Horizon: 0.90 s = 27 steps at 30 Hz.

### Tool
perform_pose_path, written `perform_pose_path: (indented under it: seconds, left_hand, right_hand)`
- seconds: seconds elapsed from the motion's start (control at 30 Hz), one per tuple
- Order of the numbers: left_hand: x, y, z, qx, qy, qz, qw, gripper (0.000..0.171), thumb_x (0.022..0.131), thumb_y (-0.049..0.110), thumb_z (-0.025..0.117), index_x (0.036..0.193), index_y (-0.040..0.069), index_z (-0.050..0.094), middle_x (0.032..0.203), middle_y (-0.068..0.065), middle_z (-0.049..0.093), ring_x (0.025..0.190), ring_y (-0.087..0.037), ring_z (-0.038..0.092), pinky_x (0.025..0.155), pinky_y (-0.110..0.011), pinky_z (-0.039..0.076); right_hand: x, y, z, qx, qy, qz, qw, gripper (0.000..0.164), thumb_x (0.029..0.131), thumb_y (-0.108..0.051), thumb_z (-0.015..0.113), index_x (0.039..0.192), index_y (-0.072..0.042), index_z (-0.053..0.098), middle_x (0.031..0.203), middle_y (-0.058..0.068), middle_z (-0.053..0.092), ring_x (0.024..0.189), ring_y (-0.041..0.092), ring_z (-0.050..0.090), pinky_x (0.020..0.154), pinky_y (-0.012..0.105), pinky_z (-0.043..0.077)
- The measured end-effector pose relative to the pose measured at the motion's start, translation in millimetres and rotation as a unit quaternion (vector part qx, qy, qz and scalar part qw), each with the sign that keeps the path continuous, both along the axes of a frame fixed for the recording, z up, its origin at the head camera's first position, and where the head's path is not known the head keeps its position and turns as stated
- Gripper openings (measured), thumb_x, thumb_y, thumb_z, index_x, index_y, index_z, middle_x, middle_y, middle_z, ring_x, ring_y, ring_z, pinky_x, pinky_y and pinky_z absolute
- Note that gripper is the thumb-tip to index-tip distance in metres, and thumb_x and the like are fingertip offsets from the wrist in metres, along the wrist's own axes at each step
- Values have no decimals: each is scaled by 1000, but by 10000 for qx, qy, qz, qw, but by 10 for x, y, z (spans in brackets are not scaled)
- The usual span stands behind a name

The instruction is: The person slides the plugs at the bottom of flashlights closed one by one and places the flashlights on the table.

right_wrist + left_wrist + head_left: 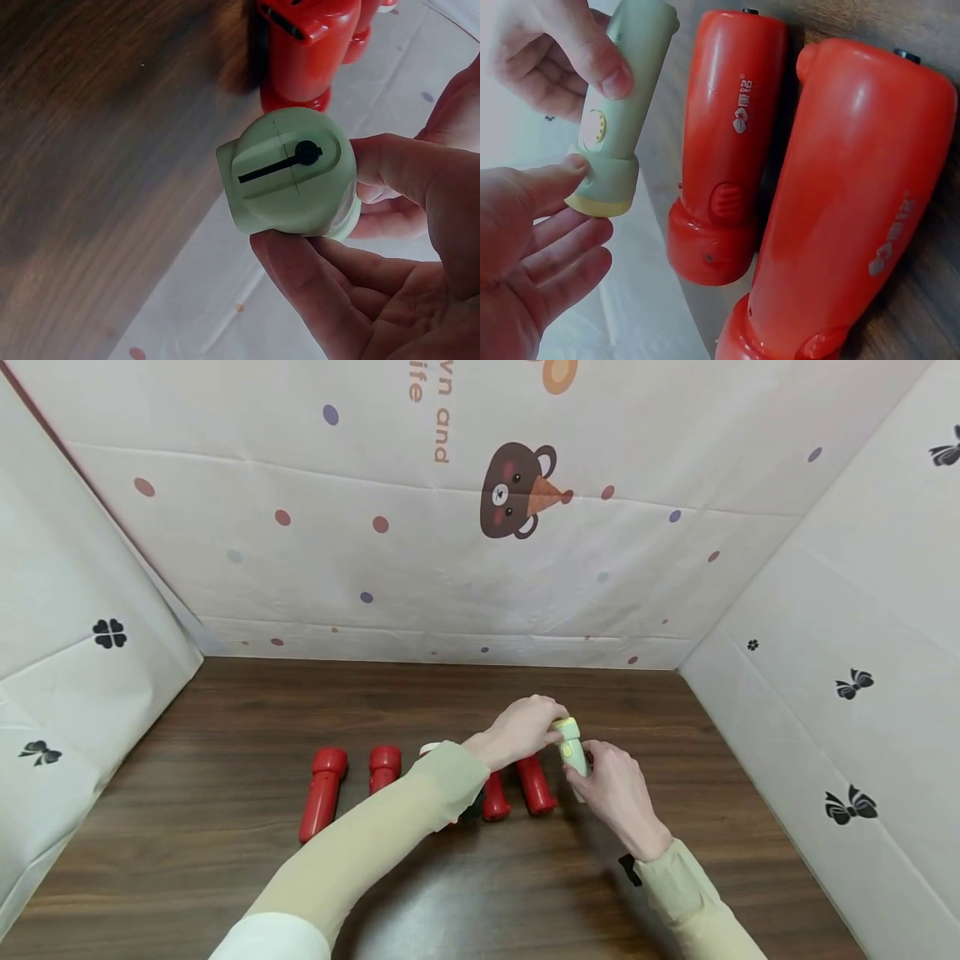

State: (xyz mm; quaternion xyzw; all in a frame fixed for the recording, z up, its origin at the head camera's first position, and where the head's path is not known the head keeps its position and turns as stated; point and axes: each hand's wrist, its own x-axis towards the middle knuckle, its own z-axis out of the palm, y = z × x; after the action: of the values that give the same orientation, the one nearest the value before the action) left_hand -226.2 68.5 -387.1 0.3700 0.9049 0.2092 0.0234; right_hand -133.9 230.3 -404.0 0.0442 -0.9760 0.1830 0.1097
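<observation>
A pale green flashlight (572,750) with a yellow rim is held up by both hands at the right end of a row of red flashlights. My right hand (618,789) grips its body, the thumb lying along it beside the yellow switch. With thumb and fingers my left hand (525,727) pinches the yellow-rimmed head. In the right wrist view the tail end of the green flashlight (292,176) faces the camera, showing a black strip in a recess. Nearest to the hands is a red flashlight (536,785), with another red flashlight (495,797) to its left.
Two more red flashlights stand out on the left, one red flashlight (322,793) outermost and another red flashlight (385,767) beside it. The left sleeve (390,814) covers part of the row, including a white-topped item (429,748). Patterned white sheets (450,568) enclose the wooden table (247,718).
</observation>
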Motion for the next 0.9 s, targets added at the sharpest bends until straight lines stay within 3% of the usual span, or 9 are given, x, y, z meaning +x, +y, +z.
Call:
perform_pose_path:
  seconds: [0.2,0.53,0.9]
  left_hand:
    - [-50,70,-47,-185,99,-46,9998,17,99,20,74,115,13,77,107,1,79,91,-10,67,82,-20,57]
    - [-107,112,-130,-228,-67,-97,9997,9,99,17,74,105,12,78,94,2,77,79,-8,57,71,-19,48]
    - [-125,145,-221,-355,-87,-87,9993,9,99,16,74,106,13,78,99,2,79,80,-6,60,71,-18,49]
  right_hand:
    - [-70,14,-49,18,-322,-103,9994,24,87,-15,79,101,4,73,89,16,76,68,22,66,61,39,57]
    - [-125,27,-103,48,-633,-179,9978,24,87,-17,79,98,3,73,84,13,74,64,20,63,57,34,53]
    - [-142,17,-139,149,-781,-173,9967,17,84,-16,79,86,-2,69,73,8,68,60,19,58,54,31,48]
